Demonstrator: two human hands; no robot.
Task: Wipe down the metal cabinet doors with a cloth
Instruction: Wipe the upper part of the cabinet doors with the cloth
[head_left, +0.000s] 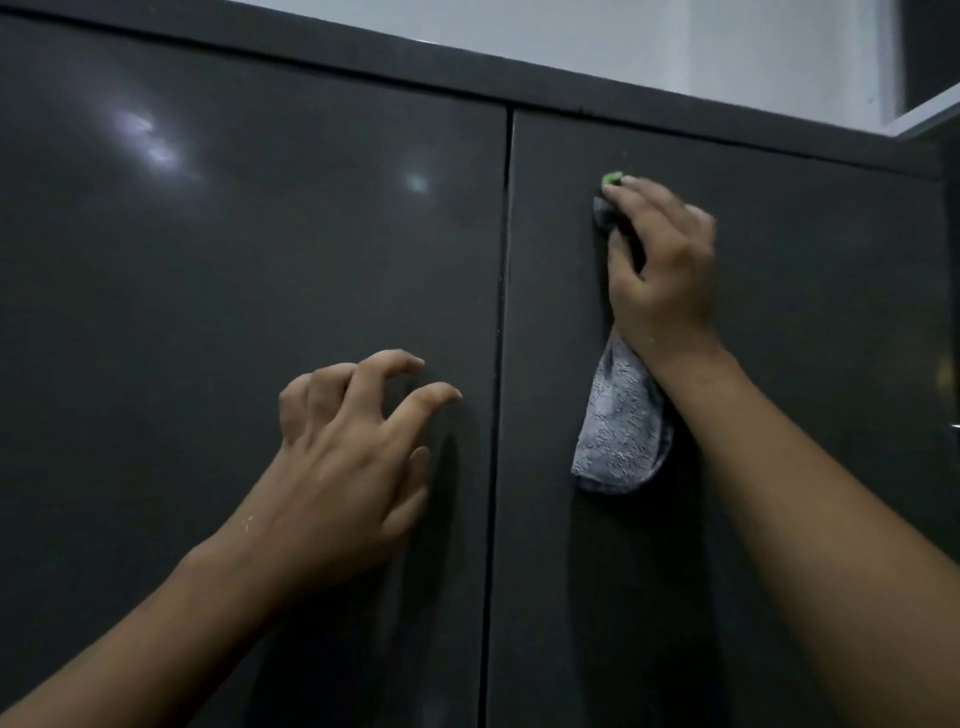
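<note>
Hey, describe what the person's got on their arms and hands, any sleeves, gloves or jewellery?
Nothing worn shows. The left hand and right hand are bare, no gloves, rings or watch, and both forearms are uncovered to the frame's edge, no sleeves in view. A few pale specks dot the left wrist.

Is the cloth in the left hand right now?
No, the right hand grips the grey cloth against the right door, while the left hand holds nothing.

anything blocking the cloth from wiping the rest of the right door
Nothing visible does. The right hand holds the cloth against the right door near its top, and no object shows on that panel. The left hand is at the left door, across the seam.
</note>
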